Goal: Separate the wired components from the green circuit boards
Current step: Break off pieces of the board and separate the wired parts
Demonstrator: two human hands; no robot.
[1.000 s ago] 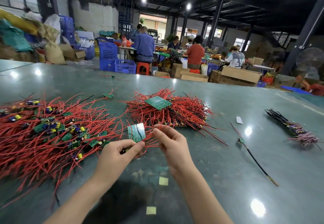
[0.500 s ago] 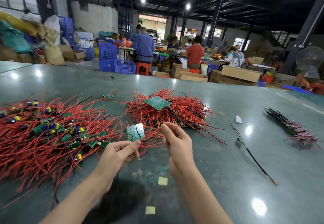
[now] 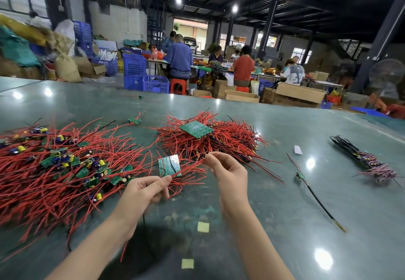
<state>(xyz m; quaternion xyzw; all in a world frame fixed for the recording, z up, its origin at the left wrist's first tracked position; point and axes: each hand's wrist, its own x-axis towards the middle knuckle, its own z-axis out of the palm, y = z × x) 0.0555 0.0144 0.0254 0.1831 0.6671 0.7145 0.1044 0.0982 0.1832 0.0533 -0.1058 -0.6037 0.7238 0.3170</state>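
Left hand (image 3: pixel 144 188) grips a green circuit board (image 3: pixel 169 165), right hand (image 3: pixel 228 170) pinches its red wires (image 3: pixel 192 163); big tangled piles (image 3: pixel 54 165) apparently remain unsorted.

Two hands, left (image 3: pixel 143 191) and right (image 3: pixel 228 173), two red-wire heaps (image 3: pixel 43 170) (image 3: pixel 214 141), one black wire bundle (image 3: pixel 361 159), two yellow paper squares (image 3: pixel 203 227) (image 3: pixel 187 263), one white scrap (image 3: pixel 298 149), four seated workers counted.

Two bare forearms, left grip (image 3: pixel 144 188) and right grip (image 3: pixel 230 173), no sleeves.

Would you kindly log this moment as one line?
left hand: pinches green circuit board | right hand: pinches red wire | separation: underway
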